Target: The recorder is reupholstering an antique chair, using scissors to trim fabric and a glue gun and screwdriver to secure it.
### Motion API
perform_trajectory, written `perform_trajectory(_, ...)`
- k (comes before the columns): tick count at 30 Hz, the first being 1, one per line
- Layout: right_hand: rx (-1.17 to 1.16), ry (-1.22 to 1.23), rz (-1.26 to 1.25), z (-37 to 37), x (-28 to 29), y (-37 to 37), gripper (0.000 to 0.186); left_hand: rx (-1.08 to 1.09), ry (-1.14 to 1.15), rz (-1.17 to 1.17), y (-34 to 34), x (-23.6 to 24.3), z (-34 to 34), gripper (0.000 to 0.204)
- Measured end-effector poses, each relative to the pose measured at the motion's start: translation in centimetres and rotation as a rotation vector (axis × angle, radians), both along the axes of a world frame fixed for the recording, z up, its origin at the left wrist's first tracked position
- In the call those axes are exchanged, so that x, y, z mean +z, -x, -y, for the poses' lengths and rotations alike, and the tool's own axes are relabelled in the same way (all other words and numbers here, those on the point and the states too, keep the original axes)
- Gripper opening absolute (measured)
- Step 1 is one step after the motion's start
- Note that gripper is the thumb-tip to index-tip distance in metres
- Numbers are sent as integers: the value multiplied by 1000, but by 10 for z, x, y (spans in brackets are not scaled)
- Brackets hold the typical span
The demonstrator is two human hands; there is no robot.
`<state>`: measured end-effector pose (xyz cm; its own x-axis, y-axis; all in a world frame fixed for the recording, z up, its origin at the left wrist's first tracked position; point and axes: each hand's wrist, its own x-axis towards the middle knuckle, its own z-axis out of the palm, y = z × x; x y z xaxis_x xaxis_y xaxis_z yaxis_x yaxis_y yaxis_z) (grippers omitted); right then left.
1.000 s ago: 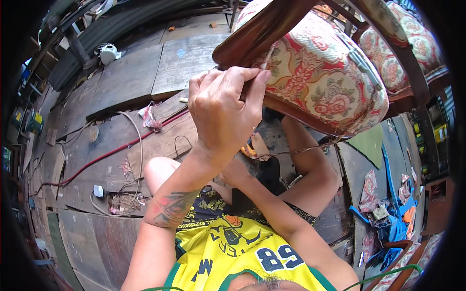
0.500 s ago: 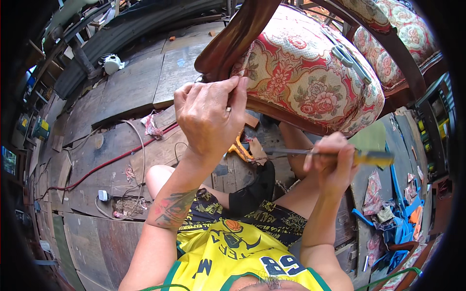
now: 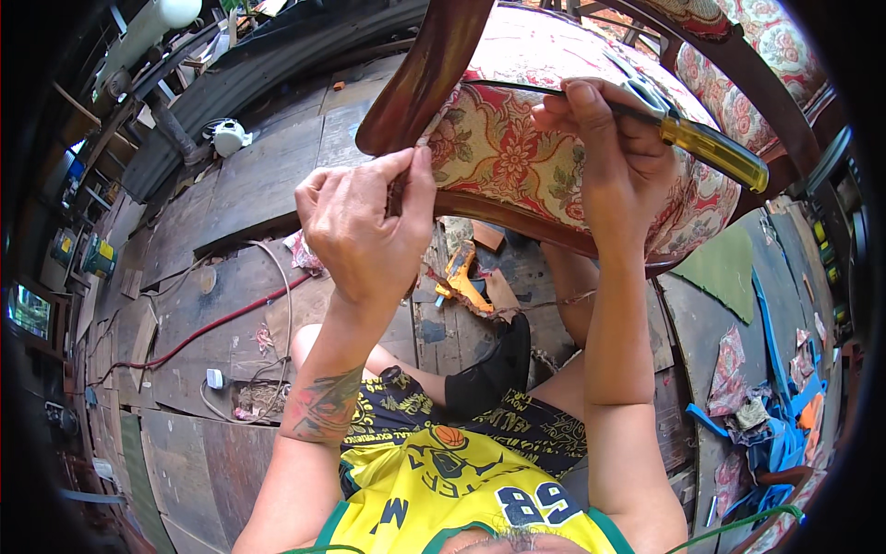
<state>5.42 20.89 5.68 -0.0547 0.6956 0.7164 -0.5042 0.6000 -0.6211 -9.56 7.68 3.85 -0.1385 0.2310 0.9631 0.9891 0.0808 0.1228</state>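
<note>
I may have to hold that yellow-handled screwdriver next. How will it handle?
The screwdriver looks stiff, with a thin dark shaft. Its smooth translucent handle, gripped in the right hand, could be slippery. Being round, it would probably roll if laid down.

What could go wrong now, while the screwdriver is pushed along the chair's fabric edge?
The screwdriver blade lies flat on the floral cushion and points toward the left hand, which pinches the fabric edge; a slip could probably stab those fingers. The blade might also tear the cloth or scratch the wooden frame. The right hand grips near the shaft, so control may be limited.
</note>
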Motion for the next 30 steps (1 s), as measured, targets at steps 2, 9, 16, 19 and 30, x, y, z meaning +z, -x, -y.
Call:
perform_trajectory(2, -7, -6, 22, -3, -3, 1, 16, 6, 16, -22, 4, 3, 2, 9)
perform_trajectory(9, -20, -54, 67, -6, -9, -1, 16, 19, 78, -40, 9, 2, 4, 10)
perform_trajectory(16, -5, -57, 89, -5, -6, -1, 15, 23, 61, -105, 9, 4, 4, 12)
perform_trajectory(19, -9, -60, 81, -5, -6, 0, 15, 19, 63, -154, 9, 8, 5, 12)
perform_trajectory(30, -7, -97, 160, -9, -8, -2, 17, 80, 103, -283, 15, 15, 8, 12)
